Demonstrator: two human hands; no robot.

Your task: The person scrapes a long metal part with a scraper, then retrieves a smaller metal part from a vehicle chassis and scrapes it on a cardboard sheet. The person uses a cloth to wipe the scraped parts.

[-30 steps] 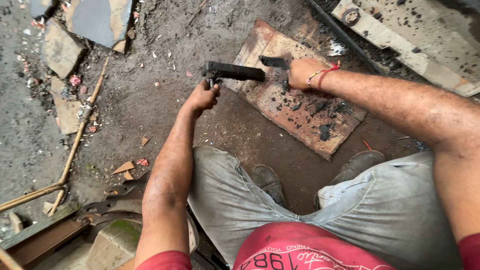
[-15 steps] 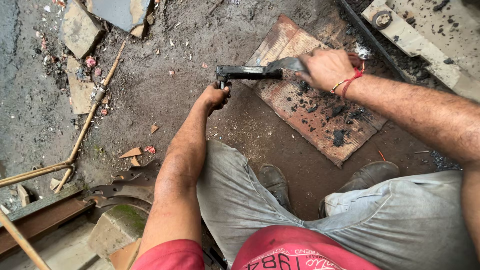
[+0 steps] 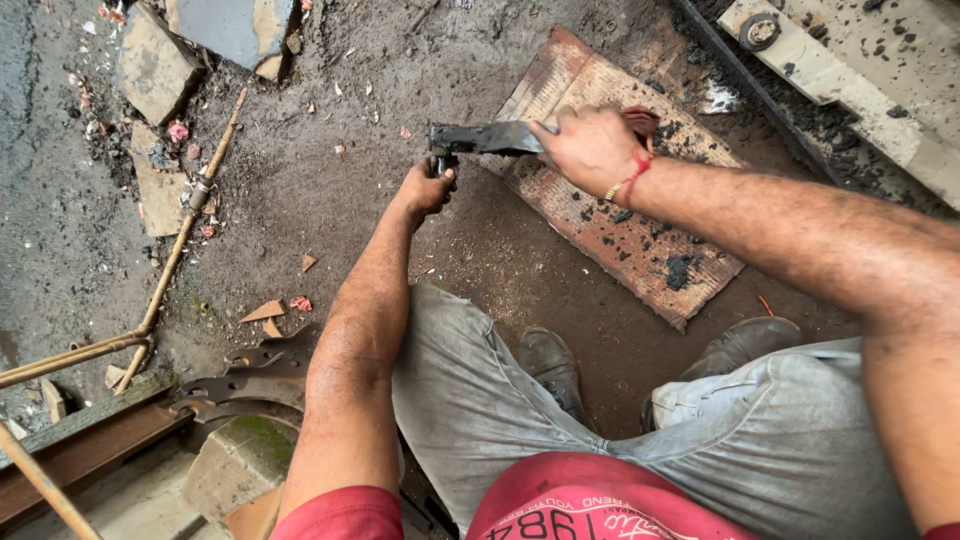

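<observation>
Dark metal bar [image 3: 488, 137] hangs just above the near-left corner of the wooden board [image 3: 640, 230], gripped by both hands: left hand [image 3: 428, 188] closed on its left end, right hand [image 3: 592, 150] clamped over its right. A slip could drop it toward the 2 shoes [image 3: 550, 365] near the board.

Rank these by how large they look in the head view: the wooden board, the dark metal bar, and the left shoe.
1. Wooden board, clearly largest.
2. Dark metal bar and left shoe: they look about alike. The right hand covers one end of the bar, the left hand holds the other, and the trousers cover part of the shoe, so I do not rank them.
</observation>
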